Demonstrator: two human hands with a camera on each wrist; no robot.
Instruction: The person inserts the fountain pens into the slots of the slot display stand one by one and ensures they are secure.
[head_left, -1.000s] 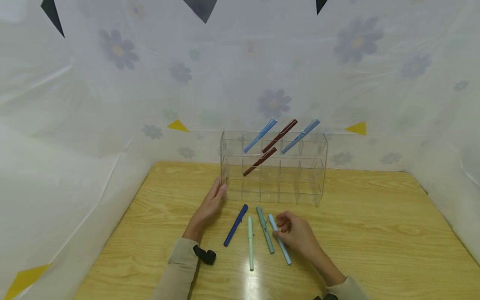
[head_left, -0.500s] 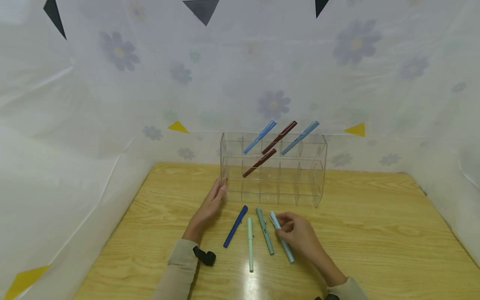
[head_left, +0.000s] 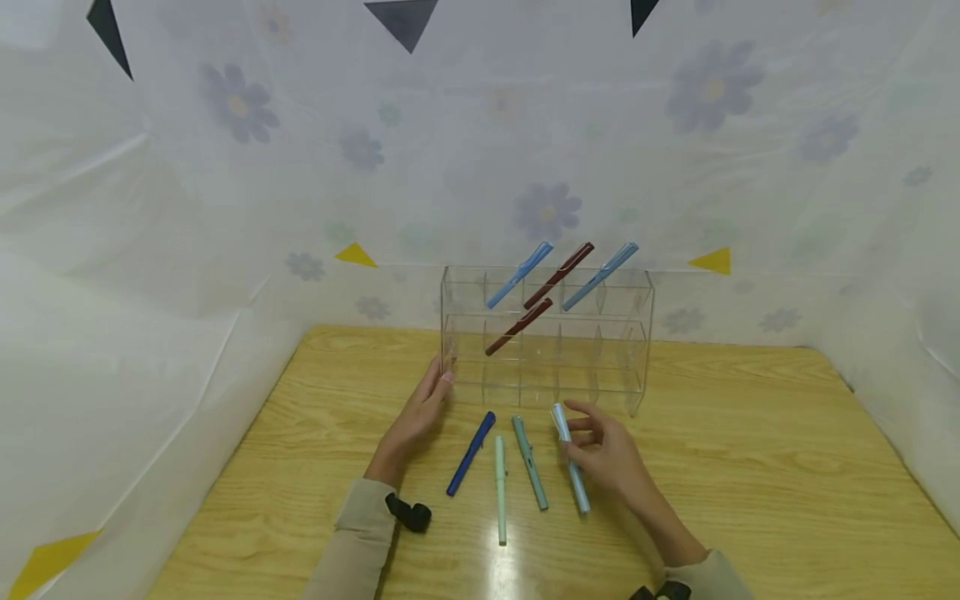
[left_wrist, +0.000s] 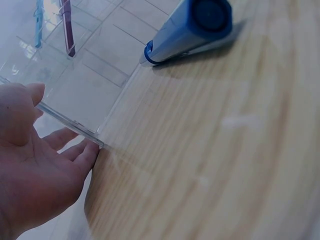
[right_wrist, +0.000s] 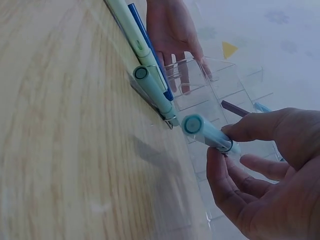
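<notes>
My left hand (head_left: pixel 423 408) rests its straight fingers against the left side of a transparent pen rack (head_left: pixel 540 392). In the left wrist view, the fingertips lie right at the panel's edge. With thumb and fingers, my right hand (head_left: pixel 607 450) pinches a light blue pen (head_left: pixel 576 479), tilted with its clip end up, in front of the rack. On the table (head_left: pixel 750 467), between the hands, lie a dark blue pen (head_left: pixel 471 454), a pale green pen (head_left: pixel 501 492) and a grey-green pen (head_left: pixel 531 467).
Up in the rack's top tier lean a blue pen (head_left: pixel 520 275), a dark red pen (head_left: pixel 558 275) and a grey-blue pen (head_left: pixel 600 277). Another dark red pen (head_left: pixel 517 327) leans in the tier below. A flower-patterned sheet (head_left: pixel 480 125) encloses the table's back and sides.
My right hand has taken hold of the light blue pen and moved it slightly forward and to the right, away from the grey-green pen. The left hand stays at the rack.
</notes>
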